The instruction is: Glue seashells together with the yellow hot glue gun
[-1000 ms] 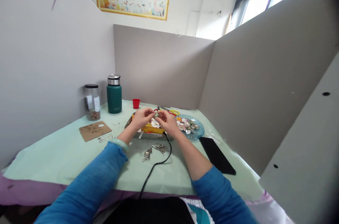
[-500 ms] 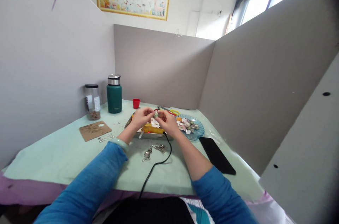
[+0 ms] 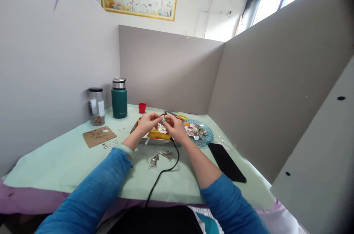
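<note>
My left hand (image 3: 149,122) and my right hand (image 3: 174,126) meet over a metal tray (image 3: 168,142), fingertips pinched together. Between them is a small pale green piece (image 3: 163,119), too small to name; both hands grip it. Below the hands, a yellow hot glue gun (image 3: 159,135) lies across the tray, its black cord (image 3: 166,170) running toward me. White bits (image 3: 162,128) show in the tray behind it. Nearer to me on the cloth lie two small heaps of metal clips (image 3: 154,161). A blue plate (image 3: 208,137) holding flower-like pieces (image 3: 195,131) stands right of my right hand.
A green bottle (image 3: 119,101), a clear jar (image 3: 96,108) and a red cup (image 3: 142,108) stand at the back left. Brown cardboard (image 3: 99,136) lies left, a black flat slab (image 3: 227,162) right. Pliers with yellow handles (image 3: 182,117) lie behind. Grey partitions (image 3: 168,68) enclose the table.
The small pale green piece has turned slightly between my fingertips. My hands and arms stay in nearly the same place.
</note>
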The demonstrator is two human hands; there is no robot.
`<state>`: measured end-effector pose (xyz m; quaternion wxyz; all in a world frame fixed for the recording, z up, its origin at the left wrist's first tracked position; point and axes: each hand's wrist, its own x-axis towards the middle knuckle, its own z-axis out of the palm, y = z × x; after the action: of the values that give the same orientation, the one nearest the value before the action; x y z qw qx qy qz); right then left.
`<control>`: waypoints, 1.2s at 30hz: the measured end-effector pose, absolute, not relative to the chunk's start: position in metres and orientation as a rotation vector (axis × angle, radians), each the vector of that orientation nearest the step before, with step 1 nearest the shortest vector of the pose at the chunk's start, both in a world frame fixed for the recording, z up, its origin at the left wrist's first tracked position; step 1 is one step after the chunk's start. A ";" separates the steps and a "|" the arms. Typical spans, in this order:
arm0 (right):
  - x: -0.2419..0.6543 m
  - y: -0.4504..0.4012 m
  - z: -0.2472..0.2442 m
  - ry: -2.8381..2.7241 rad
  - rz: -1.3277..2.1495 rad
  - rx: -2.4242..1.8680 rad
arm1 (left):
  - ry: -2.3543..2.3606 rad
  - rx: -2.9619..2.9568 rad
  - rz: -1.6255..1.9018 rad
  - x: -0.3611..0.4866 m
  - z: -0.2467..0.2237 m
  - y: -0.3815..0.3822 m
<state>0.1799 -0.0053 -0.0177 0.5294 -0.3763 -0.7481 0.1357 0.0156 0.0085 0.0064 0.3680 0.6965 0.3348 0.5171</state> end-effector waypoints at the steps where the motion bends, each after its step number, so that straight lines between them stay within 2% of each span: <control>1: 0.180 -0.005 -0.018 -1.789 0.330 -0.897 | 0.866 1.793 1.325 0.015 0.007 0.008; 28: 0.184 -0.003 -0.022 -1.872 0.201 -0.918 | 0.890 1.947 1.315 0.018 -0.005 0.016; 36: 0.183 0.000 -0.023 -1.809 0.309 -0.935 | 0.933 1.885 1.289 0.017 0.003 0.010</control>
<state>0.1835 0.0002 -0.0228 0.5151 -0.3893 -0.7527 0.1287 0.0172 0.0100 0.0034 0.3312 0.7211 0.3569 0.4929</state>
